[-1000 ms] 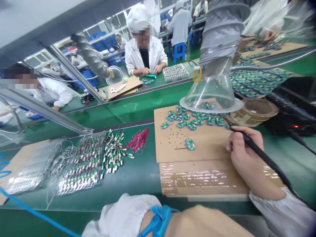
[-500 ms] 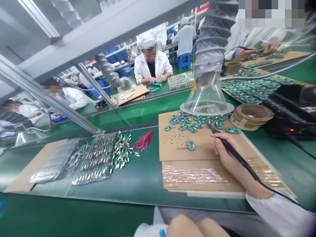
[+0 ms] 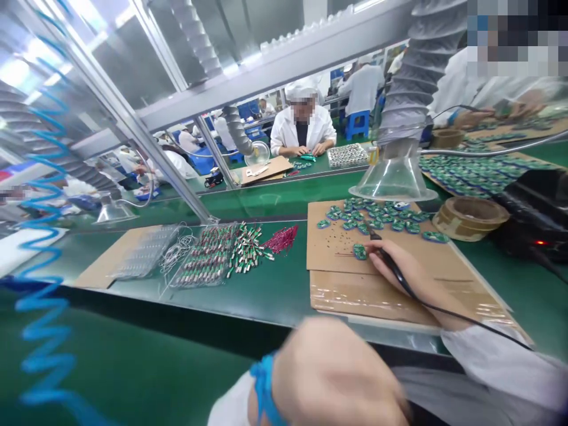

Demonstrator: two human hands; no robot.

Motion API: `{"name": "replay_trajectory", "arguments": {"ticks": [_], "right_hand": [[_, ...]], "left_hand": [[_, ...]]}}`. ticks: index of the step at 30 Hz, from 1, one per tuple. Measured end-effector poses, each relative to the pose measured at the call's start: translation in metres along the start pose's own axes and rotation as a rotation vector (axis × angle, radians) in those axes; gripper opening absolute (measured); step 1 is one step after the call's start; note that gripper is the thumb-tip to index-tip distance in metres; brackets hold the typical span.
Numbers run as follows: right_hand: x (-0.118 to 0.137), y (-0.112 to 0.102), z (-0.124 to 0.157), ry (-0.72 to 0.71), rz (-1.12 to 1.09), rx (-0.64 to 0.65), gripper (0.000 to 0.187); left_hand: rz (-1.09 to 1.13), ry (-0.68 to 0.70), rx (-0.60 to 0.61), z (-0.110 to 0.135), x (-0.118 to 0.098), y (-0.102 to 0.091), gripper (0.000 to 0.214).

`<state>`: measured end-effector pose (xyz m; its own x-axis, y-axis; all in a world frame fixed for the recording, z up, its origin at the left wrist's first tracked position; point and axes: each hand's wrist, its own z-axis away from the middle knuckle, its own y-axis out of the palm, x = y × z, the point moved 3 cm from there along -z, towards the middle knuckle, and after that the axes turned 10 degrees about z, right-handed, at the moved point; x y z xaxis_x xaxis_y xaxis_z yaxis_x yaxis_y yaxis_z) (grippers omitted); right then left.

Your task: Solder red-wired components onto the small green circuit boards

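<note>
My right hand (image 3: 410, 277) rests on a cardboard sheet (image 3: 337, 245) and grips a black soldering iron (image 3: 390, 263), its tip close to a single small green circuit board (image 3: 360, 251) with a red wire. A cluster of several green boards (image 3: 377, 214) lies farther back on the cardboard. My left hand (image 3: 332, 373) is close to the camera at the bottom, blurred, with a blue wrist strap (image 3: 265, 387); its fingers do not show.
A clear fume-extraction funnel (image 3: 393, 177) hangs over the boards. A tape roll (image 3: 470, 216) and a black soldering station (image 3: 539, 216) stand at the right. Small green-and-silver parts (image 3: 222, 254) and red wires (image 3: 281, 238) lie left on the green bench. People in white coats work beyond.
The view has tilted up and pulled back. My right hand has moved left with the iron toward the single board. My left hand has risen into the bottom of the picture.
</note>
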<state>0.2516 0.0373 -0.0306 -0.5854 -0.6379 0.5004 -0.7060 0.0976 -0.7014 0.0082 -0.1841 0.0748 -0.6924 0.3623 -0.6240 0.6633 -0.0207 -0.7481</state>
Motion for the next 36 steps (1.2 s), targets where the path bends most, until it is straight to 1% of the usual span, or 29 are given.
{"name": "replay_trajectory", "arguments": {"ticks": [2,3,4,6,7,9,12,16,20,24,27,32,34,36], "right_hand": [[0.008,0.001,-0.004,-0.068,0.009,0.049,0.034],[0.011,0.003,-0.006,-0.094,0.012,0.072,0.037],[0.014,0.005,-0.008,-0.116,0.015,0.094,0.041],[0.017,0.009,-0.011,-0.147,0.016,0.131,0.044],[0.018,0.011,-0.012,-0.156,0.016,0.148,0.043],[0.021,0.015,-0.012,-0.161,0.016,0.174,0.041],[0.025,0.014,-0.008,-0.134,0.013,0.198,0.037],[0.028,0.012,-0.003,-0.088,-0.004,0.217,0.032],[0.026,0.015,0.001,-0.057,-0.037,0.234,0.031],[0.025,0.016,0.002,-0.032,-0.077,0.244,0.034],[0.027,0.013,0.001,-0.005,-0.092,0.268,0.035],[0.03,0.008,0.0,0.021,-0.088,0.268,0.035],[0.029,0.008,0.0,0.024,-0.089,0.264,0.036],[0.029,0.008,0.001,0.019,-0.09,0.259,0.037]], "left_hand": [[-0.06,-0.199,-0.147,-0.017,0.05,-0.017,0.027],[-0.107,-0.356,-0.245,-0.024,0.076,-0.026,0.033],[-0.154,-0.509,-0.31,-0.029,0.102,-0.033,0.034],[-0.21,-0.688,-0.35,-0.038,0.141,-0.04,0.028],[-0.234,-0.758,-0.352,-0.041,0.155,-0.041,0.029],[-0.279,-0.861,-0.339,-0.049,0.174,-0.038,0.034],[-0.342,-0.973,-0.284,-0.06,0.187,-0.036,0.041],[-0.378,-1.05,-0.152,-0.066,0.203,-0.048,0.029],[-0.333,-1.065,0.013,-0.059,0.215,-0.063,0.027],[-0.293,-1.102,0.128,-0.051,0.218,-0.075,0.027],[-0.261,-1.135,0.168,-0.05,0.217,-0.081,0.024],[-0.26,-1.199,0.196,-0.051,0.218,-0.082,0.014],[-0.272,-1.207,0.207,-0.051,0.218,-0.088,0.02],[-0.281,-1.205,0.205,-0.048,0.219,-0.103,0.028]]}}
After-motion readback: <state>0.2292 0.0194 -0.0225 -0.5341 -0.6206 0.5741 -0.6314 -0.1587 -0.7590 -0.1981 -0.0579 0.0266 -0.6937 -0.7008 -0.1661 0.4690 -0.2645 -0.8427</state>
